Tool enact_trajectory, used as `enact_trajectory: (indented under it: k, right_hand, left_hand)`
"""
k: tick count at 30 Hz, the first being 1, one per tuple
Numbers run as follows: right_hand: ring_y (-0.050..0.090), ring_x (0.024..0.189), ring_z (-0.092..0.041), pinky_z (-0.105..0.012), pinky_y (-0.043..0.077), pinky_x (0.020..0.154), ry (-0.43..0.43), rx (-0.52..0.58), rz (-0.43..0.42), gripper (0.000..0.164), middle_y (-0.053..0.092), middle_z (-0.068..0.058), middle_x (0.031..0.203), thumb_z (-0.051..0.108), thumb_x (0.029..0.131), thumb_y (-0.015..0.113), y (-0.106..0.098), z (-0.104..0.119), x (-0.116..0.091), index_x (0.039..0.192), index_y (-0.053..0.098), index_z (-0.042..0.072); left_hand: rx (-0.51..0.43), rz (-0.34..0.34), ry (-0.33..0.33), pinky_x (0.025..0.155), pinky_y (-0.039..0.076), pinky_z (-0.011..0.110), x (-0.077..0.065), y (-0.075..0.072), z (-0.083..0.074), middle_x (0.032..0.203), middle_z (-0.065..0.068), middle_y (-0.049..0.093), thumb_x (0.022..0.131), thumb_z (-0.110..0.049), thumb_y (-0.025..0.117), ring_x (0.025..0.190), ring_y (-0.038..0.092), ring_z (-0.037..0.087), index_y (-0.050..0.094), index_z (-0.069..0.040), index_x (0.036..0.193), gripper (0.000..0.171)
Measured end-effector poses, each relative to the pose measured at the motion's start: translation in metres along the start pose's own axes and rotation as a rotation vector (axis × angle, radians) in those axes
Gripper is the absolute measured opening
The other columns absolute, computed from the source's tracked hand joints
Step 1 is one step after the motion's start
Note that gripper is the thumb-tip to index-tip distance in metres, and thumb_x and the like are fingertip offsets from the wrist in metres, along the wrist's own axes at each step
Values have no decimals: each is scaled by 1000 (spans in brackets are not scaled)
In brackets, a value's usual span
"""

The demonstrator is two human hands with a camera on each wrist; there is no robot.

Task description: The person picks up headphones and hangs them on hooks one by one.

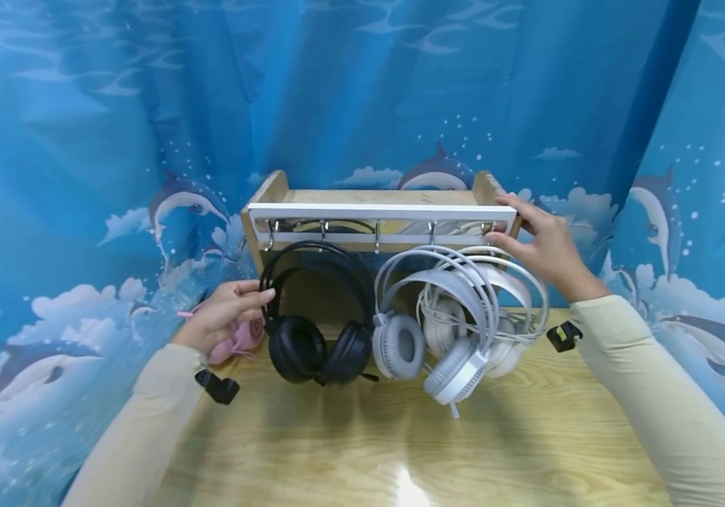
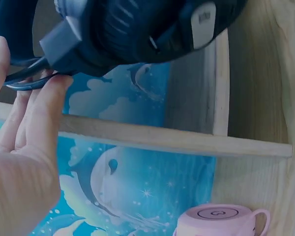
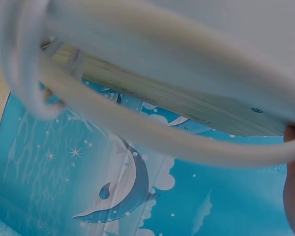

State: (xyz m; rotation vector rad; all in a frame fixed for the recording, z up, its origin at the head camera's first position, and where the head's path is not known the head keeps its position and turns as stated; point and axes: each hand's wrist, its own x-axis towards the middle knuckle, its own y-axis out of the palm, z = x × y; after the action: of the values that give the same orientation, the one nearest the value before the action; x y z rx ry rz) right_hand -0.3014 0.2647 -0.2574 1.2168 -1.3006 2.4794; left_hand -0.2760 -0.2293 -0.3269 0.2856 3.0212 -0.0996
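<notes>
Black headphones (image 1: 299, 348) hang in front of the left half of a wooden rack (image 1: 381, 211) with a white front rail and several metal hooks. My left hand (image 1: 229, 313) pinches the left side of their headband between thumb and fingers; the left wrist view shows the thin band (image 2: 29, 84) between them. My right hand (image 1: 546, 246) grips the rack's right end, fingers on the top edge and thumb lower at the front. Just below that thumb hang white headphones (image 1: 508, 348) with a looped cable. Grey-white headphones (image 1: 400, 345) hang in front of them, overlapping.
A pink cup-like object (image 2: 216, 219) with a handle stands beside the rack on the left. The rack stands on a wood-grain table (image 1: 350, 443). Blue dolphin-print curtain (image 1: 369, 91) surrounds the back and sides.
</notes>
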Motion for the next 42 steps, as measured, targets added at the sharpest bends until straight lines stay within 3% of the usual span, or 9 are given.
enact_trajectory:
  k: [5, 11, 14, 18, 25, 30, 35, 39, 42]
  right_hand:
    - [47, 63, -10, -20, 32, 53, -1, 14, -7, 60, 63, -7, 89, 21, 86, 73, 0, 0, 0, 141, 50, 15]
    - [50, 67, -9, -17, 35, 63, 11, 24, 2, 60, 62, -5, 90, 22, 87, 72, 2, -1, -1, 141, 49, 14]
    - [53, 73, -5, -14, 37, 65, 16, 29, 4, 59, 63, -6, 97, 24, 87, 72, 2, 0, -1, 141, 49, 13]
    - [51, 71, -5, -12, 37, 67, 19, 32, -1, 59, 63, -7, 98, 23, 87, 72, 2, 1, -1, 141, 49, 13]
    - [53, 77, 2, -8, 38, 71, 24, 42, 3, 60, 61, -11, 122, 24, 87, 72, 2, 0, -1, 141, 49, 12]
    - [53, 81, 5, -5, 39, 75, 31, 43, 1, 60, 62, -11, 120, 25, 87, 72, 2, 0, -1, 141, 49, 12]
    - [53, 82, 8, -7, 43, 80, 35, 42, -1, 60, 62, -10, 120, 26, 87, 72, 2, -1, -1, 141, 49, 13]
    - [61, 93, -4, -2, 40, 83, 37, 48, 3, 60, 60, -10, 127, 26, 87, 72, 2, -1, -1, 141, 49, 13]
    - [64, 104, -22, -14, 47, 93, 49, 57, 12, 61, 53, -10, 138, 26, 87, 72, 2, -1, -2, 141, 49, 13]
  left_hand:
    - [2, -6, 25, 82, 53, 18, 3, -2, 2, 96, -8, 69, 91, -18, 68, 90, 66, 4, 42, 9, 134, 57]
    - [15, -6, 32, 83, 53, 17, 6, -4, 5, 99, -8, 66, 91, -16, 67, 92, 64, 3, 33, 12, 140, 66]
    - [33, -28, 9, 90, 52, 22, 8, -3, 7, 112, 2, 64, 90, -19, 69, 94, 63, 3, 34, 9, 142, 69]
    - [71, -48, -21, 102, 44, 33, 7, -3, 10, 138, 18, 49, 88, -27, 70, 102, 61, 4, 32, 3, 145, 75]
    - [83, -77, 32, 96, 48, 28, 9, -2, 16, 124, 6, 64, 87, -29, 71, 98, 65, 4, 44, 4, 138, 66]
    - [152, -95, 29, 102, 43, 36, 8, 1, 14, 138, 19, 51, 87, -34, 70, 105, 64, 10, 45, 3, 138, 67]
    - [169, -100, 7, 107, 39, 41, 5, 4, 10, 139, 21, 49, 88, -37, 69, 118, 58, 24, 44, 2, 139, 69]
    - [154, -90, -25, 112, 32, 43, 2, 3, 10, 144, 21, 44, 88, -37, 70, 127, 49, 32, 41, 1, 141, 71]
    - [171, -79, -43, 112, 31, 43, 0, 2, 13, 147, 20, 40, 87, -38, 70, 129, 46, 34, 39, -2, 144, 75]
